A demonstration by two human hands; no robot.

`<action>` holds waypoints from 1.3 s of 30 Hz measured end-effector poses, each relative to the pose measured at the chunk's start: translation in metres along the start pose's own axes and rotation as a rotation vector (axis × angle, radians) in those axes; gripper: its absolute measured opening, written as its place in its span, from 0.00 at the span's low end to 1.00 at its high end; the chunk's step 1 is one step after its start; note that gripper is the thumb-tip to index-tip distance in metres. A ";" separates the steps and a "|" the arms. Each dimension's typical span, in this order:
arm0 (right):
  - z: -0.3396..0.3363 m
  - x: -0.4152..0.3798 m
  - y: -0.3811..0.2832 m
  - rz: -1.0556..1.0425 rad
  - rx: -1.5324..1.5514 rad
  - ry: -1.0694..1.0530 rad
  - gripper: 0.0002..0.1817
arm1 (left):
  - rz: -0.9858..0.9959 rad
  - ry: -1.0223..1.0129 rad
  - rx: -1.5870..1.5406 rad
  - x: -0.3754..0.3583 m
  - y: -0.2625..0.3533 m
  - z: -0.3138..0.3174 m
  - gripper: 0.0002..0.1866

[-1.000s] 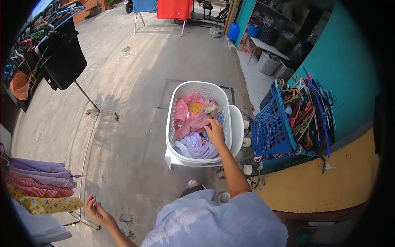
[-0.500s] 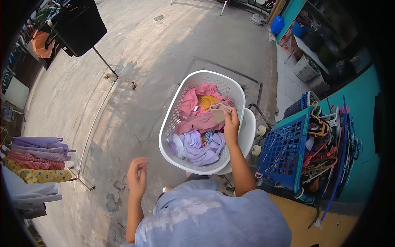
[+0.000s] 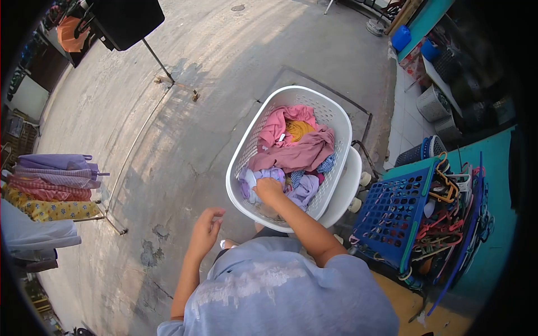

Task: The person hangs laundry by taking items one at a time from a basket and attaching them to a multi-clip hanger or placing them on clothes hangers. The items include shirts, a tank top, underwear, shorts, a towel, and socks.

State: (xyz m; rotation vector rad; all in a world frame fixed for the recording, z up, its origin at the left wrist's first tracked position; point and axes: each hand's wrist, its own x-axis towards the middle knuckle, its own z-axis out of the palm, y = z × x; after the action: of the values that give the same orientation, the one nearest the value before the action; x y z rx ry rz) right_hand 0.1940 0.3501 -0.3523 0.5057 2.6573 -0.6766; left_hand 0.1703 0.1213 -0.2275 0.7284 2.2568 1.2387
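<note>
A white plastic laundry basket (image 3: 238, 168) holds a heap of clothes. Inside lie a pink garment (image 3: 274, 123), a mustard-yellow cloth (image 3: 300, 130), a dusty-rose garment (image 3: 297, 155) and a lavender garment (image 3: 304, 191). My right hand (image 3: 270, 191) reaches into the near part of the basket, fingers curled down among the lavender and whitish clothes. A beige patch of cloth (image 3: 267, 211) shows just below this hand; what the fingertips grip is hidden. My left hand (image 3: 207, 231) hovers outside the basket, at its near left, fingers loosely apart with nothing in them.
Under the basket sits a white basin (image 3: 350, 185). To the right, a blue crate (image 3: 392, 215) stands beside many tangled hangers (image 3: 448, 218). Clothes hang at the left, including a yellow floral one (image 3: 50, 210). A metal pole (image 3: 131, 154) lies along the concrete ground.
My right hand has moved from the basket's right side, where it held up a beige cloth, down and left into the near clothes. My left hand has come slightly closer to the basket.
</note>
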 end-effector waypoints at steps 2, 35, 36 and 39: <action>0.017 0.023 -0.002 0.050 0.019 -0.004 0.15 | -0.028 0.024 -0.003 -0.006 -0.003 -0.003 0.12; -0.296 -0.055 -0.188 -0.830 0.584 -0.258 0.08 | 0.422 0.633 -0.606 -0.025 0.103 -0.216 0.04; -0.289 -0.050 -0.194 -0.824 0.671 -0.224 0.09 | 0.425 0.663 -0.629 -0.041 0.095 -0.230 0.05; -0.236 -0.022 -0.228 -0.805 0.740 -0.092 0.07 | 0.204 0.671 0.085 -0.073 0.040 -0.262 0.07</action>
State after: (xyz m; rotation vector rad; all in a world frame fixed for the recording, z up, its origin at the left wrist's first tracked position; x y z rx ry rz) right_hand 0.0597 0.2774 -0.0609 -0.4770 2.3858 -1.8699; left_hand 0.0726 -0.0691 -0.0553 0.6498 2.8332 1.6847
